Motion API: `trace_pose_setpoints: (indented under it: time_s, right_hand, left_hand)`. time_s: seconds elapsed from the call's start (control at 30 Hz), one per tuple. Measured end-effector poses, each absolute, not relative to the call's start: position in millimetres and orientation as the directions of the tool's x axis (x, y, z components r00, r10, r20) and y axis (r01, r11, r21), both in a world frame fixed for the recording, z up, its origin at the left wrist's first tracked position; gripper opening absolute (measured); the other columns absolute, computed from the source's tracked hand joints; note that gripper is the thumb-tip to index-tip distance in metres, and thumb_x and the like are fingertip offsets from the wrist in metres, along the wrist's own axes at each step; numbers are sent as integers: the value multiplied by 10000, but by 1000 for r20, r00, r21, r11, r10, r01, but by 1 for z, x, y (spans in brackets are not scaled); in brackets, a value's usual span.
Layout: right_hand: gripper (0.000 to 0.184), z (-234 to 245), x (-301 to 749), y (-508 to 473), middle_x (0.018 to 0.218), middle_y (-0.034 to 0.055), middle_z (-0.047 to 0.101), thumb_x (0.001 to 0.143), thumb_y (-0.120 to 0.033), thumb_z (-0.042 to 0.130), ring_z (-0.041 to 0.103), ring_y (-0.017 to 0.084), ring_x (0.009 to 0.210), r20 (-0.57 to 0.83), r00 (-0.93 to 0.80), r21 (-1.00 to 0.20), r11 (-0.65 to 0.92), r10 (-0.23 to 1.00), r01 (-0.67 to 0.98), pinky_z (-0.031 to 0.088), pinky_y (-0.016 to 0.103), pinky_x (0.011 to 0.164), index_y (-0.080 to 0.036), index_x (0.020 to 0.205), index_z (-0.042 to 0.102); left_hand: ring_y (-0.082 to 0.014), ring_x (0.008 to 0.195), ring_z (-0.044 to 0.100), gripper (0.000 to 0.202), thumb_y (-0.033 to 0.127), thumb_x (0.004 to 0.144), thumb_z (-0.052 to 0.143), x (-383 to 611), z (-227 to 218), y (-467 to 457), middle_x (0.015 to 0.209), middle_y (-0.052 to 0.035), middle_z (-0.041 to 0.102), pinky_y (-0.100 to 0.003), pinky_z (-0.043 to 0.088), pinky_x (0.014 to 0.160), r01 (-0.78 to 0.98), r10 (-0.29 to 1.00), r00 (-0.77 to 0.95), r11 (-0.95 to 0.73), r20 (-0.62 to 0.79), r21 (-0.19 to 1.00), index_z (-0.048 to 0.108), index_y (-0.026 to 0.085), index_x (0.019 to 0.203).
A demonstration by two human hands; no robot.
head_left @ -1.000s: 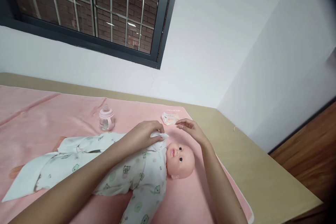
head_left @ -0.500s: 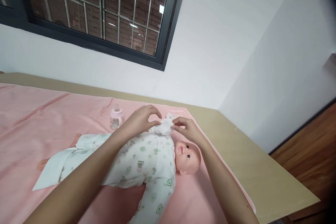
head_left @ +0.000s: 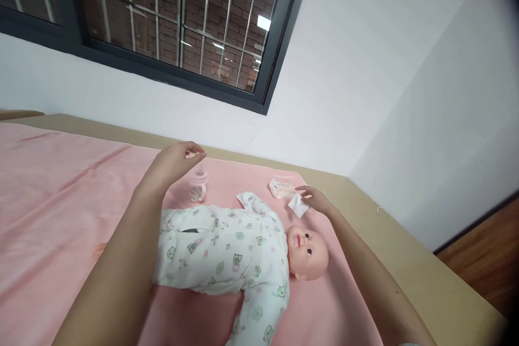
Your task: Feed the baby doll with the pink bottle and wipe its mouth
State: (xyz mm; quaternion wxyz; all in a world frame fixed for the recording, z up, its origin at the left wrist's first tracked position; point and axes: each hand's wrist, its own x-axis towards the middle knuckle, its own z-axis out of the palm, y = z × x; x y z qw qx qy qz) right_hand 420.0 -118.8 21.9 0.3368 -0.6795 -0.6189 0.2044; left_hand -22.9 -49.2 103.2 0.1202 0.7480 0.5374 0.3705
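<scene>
My left hand [head_left: 176, 165] is raised over the baby bottle [head_left: 198, 188], its fingers curved and apart from the thumb, with nothing seen in them. The bottle is clear with a pink collar and handle and stands upright on the pink blanket [head_left: 93, 189]. In my right hand [head_left: 316, 199] is a folded white tissue [head_left: 299, 205], held by the fingertips beyond the doll's head. A baby doll [head_left: 308, 253] lies on its back in a white outfit printed with green bears. My left forearm hides its lower legs.
A small white crumpled packet [head_left: 279, 188] lies on the blanket beside my right hand. The tan tabletop [head_left: 389, 243] shows along the blanket's right and far edges. Behind stand a white wall [head_left: 324, 92] and a barred, dark-framed window [head_left: 170, 16].
My left hand has left the tissue and moved left to above the bottle. My right hand has drawn the tissue right, off the doll's arm. The view has shifted slightly.
</scene>
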Motion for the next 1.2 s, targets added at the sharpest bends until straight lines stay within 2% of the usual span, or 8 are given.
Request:
trace_pose_setpoints:
  time_s: [0.17,0.33,0.53,0.77,0.87,1.0,1.1,1.2]
  right_hand:
    - [291,20,421,-91,910,57,687,647,-136,519,584,136,698,175,137,-703,26,975,711,475,237,581,-176,854,718]
    - [327,27,413,-66,1037,78,676,681,-168,577,621,134,710,214,223,-838,62,951,542,527,275,638,-167,993,675]
    - [537,8,420,-56,1158,129,621,706,-161,585,617,102,600,115,260,-841,-46,959,540,544,299,632,-147,1241,538]
    - [466,2,445,-75,1226,104,584,728,-226,532,603,95,564,179,312,-797,-49,933,602,539,327,672,-199,1192,568]
    - [372,-2,458,-88,1184,98,599,754,-267,465,626,137,663,271,387,-759,-52,881,649,517,351,751,-182,1083,616]
    - [336,-23,469,-104,1070,124,631,769,-274,391,582,245,984,501,473,-650,-46,724,759,448,397,895,-159,931,662]
    - [384,-44,469,-111,1095,159,616,776,-312,403,510,296,1117,561,519,-611,-101,645,785,341,455,1017,-124,1016,636]
    - [528,-66,464,-112,1219,202,541,781,-388,429,479,313,1175,465,618,-702,-162,634,693,341,454,1025,-85,1203,524]
  left_hand:
    - [-245,1010,580,312,488,797,513,-26,102,-49,1062,-10,673,-318,430,786,689,901,150,-391,408,610,645,244,939]
    - [-234,982,581,347,506,823,503,-28,101,-51,1077,-21,667,-307,417,772,693,918,142,-360,371,625,629,219,970]
    - [-238,960,580,400,530,829,504,-25,97,-46,1099,-47,663,-295,404,744,743,951,105,-269,290,613,622,188,1000]
    - [-256,993,582,519,586,823,483,-21,91,-36,1155,-86,629,-303,420,766,782,970,130,-226,204,581,557,182,1141]
    - [-268,1014,579,583,585,810,497,-22,88,-34,1194,-117,602,-309,434,786,803,978,141,-203,153,561,498,165,1215]
    - [-283,1009,586,668,538,791,518,-26,81,-28,1220,-155,577,-340,437,825,833,979,184,-204,92,514,414,144,1320]
    - [-298,1026,592,746,413,726,596,-28,74,-20,1211,-173,586,-339,444,824,856,974,220,-214,43,471,369,139,1381]
    - [-325,1064,585,854,288,628,657,-26,65,-11,1236,-175,583,-344,453,813,879,975,223,-200,-2,432,347,174,1416]
